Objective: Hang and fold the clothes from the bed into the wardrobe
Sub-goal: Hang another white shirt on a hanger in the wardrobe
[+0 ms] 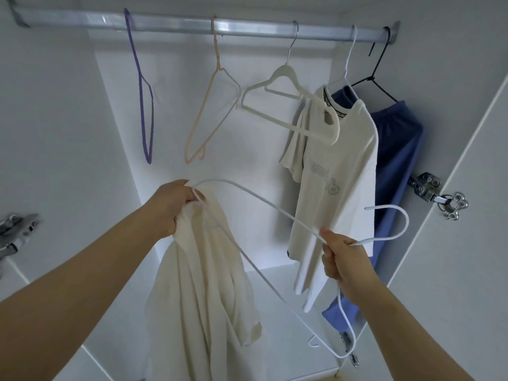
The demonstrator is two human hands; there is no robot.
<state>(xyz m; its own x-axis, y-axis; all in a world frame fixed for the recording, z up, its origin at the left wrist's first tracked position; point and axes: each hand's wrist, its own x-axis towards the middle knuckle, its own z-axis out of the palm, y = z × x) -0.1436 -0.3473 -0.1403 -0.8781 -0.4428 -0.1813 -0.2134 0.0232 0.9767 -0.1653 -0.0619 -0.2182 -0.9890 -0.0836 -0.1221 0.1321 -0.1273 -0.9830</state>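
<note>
The left hand (171, 207) grips a cream fabric garment (198, 292) while the right hand (341, 259) pinches a thin white wire hanger (264, 273).

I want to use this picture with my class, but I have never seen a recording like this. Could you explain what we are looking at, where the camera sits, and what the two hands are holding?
There is no machine here: a person wears one wide-angle camera on the head, so you see their own arms reaching into a white wardrobe. The left hand grips a cream garment near its top. The right hand grips a white hanger by its neck, below the hook; one end of the hanger reaches the left hand and the garment. Above runs a metal rail. On it hang three bare hangers, a white T-shirt and a blue garment.
</note>
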